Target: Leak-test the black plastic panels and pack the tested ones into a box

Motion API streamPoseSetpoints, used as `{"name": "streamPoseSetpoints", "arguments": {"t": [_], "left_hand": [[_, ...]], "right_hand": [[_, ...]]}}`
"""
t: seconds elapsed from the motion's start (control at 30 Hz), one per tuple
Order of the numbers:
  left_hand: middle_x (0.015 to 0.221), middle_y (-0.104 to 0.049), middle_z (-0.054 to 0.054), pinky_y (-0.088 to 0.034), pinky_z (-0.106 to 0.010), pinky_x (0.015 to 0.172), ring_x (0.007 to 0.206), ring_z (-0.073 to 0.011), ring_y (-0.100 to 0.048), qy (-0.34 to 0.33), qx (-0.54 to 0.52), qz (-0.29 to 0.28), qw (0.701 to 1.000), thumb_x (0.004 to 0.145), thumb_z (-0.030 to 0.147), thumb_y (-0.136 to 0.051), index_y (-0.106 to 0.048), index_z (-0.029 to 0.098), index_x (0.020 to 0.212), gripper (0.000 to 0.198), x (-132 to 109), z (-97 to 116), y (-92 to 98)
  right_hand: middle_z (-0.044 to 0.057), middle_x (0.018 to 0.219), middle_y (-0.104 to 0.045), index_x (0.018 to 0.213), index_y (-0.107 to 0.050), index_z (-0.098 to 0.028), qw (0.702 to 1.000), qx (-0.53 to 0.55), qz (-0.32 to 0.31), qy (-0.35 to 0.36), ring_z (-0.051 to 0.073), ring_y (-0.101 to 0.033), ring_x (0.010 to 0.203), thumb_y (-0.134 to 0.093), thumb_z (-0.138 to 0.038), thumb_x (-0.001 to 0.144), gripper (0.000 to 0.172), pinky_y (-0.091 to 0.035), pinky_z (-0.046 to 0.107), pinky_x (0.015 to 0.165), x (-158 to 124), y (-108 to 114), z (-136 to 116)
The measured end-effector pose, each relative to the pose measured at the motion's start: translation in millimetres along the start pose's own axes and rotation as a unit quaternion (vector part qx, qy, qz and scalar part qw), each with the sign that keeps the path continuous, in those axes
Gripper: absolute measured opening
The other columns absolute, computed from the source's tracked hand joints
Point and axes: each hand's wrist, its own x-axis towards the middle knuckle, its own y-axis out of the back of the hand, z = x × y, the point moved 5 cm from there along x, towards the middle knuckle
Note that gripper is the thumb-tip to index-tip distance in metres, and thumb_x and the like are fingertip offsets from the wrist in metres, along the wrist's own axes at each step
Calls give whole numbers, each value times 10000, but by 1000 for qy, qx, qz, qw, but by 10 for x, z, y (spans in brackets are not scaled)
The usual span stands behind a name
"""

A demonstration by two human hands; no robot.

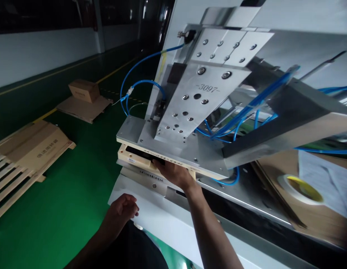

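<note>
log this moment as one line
right hand: partly in gap under metal plate, above cream fixture | left hand: half-curled, nothing visible in it | tape roll: at right

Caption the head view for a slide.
Right hand between a flat grey metal plate and a cream rectangular frame below; left hand loosely curled nearby.

Narrow gap between metal plate (173, 148) and cream frame (142, 161), right hand (175, 173) inside; blue hoses (256, 99) above plate.

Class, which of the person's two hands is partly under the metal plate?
The right hand: it extends into the gap below the metal plate, whereas the left hand is outside that gap, loosely curled.
</note>
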Motion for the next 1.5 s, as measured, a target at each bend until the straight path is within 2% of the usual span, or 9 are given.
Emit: {"name": "streamPoseSetpoints", "arguments": {"t": [0.27,0.43,0.6,0.77,0.87,0.97,1.17,1.3,1.5], "left_hand": [[852,-756,-58,-543,-361,808,833,-238,-736,24,23,-13,999,786,644,-847,-690,219,1002,502,59,-17,33],[856,-757,-68,-578,-370,819,846,-253,-750,14,46,-25,999,787,677,-839,-709,214,1003,528,23,-54,34],[916,-786,-63,-601,-356,830,900,-259,-759,23,70,-38,997,772,685,-843,-733,222,979,519,-18,-159,87],[916,-806,-69,-602,-340,838,940,-278,-760,34,181,-75,980,786,701,-819,-758,216,925,508,-45,-331,180],[934,-824,-75,-597,-320,796,902,-270,-769,-18,290,-149,945,893,632,-751,-783,246,946,391,-57,-385,115],[916,-830,-57,-598,-306,784,837,-246,-775,-143,358,-226,895,952,507,-720,-795,291,940,229,-93,-417,-104],[1136,-827,-93,-643,-399,925,1044,-287,-790,-345,461,-338,744,1017,342,-625,-779,297,1190,236,-431,-731,-777],[1406,-757,-103,-631,-447,1036,1249,-306,-742,-434,485,-296,699,1019,311,-641,-683,301,1420,403,-751,-1046,-1222],[1575,-654,-100,-509,-512,1210,1409,-365,-642,-493,471,-122,722,960,329,-750,-542,339,1603,676,-1008,-1723,-1765]], "right_hand": [[208,1308,-733,1463,-668,-133,995,-21,93,-20,342,-664,1204,-504,-283,1105,421,-529,479,1045,-314,-133,-402],[206,1378,-706,1472,-640,-124,988,9,152,-35,313,-620,1292,-525,-271,1098,418,-472,508,1149,-477,-135,-552],[134,1142,-739,1318,-658,-158,964,122,232,-39,248,-670,1077,-545,-177,1043,298,-547,420,944,-1279,-177,-1046],[26,834,-658,1155,-632,-191,965,192,168,-51,196,-607,700,-484,-109,963,256,-478,331,650,-2257,-371,-1437],[-21,738,-598,1016,-588,-224,954,189,166,-165,159,-558,594,-479,-110,973,163,-426,286,567,-2758,-353,-1327],[-36,692,-552,914,-521,-242,933,157,200,-255,140,-529,548,-429,-125,1012,178,-407,262,529,-3181,-260,-1177],[-55,607,-443,735,-401,-259,898,77,275,-335,117,-428,484,-452,-132,1070,361,-308,274,483,-3774,-227,-914],[-52,599,-480,739,-452,-250,888,51,303,-342,117,-451,478,-477,-183,1087,356,-343,274,497,-4267,-206,-530],[4,699,-661,977,-653,-210,837,7,340,-429,157,-599,537,-498,-301,1090,212,-490,278,545,-5707,103,734]]}}
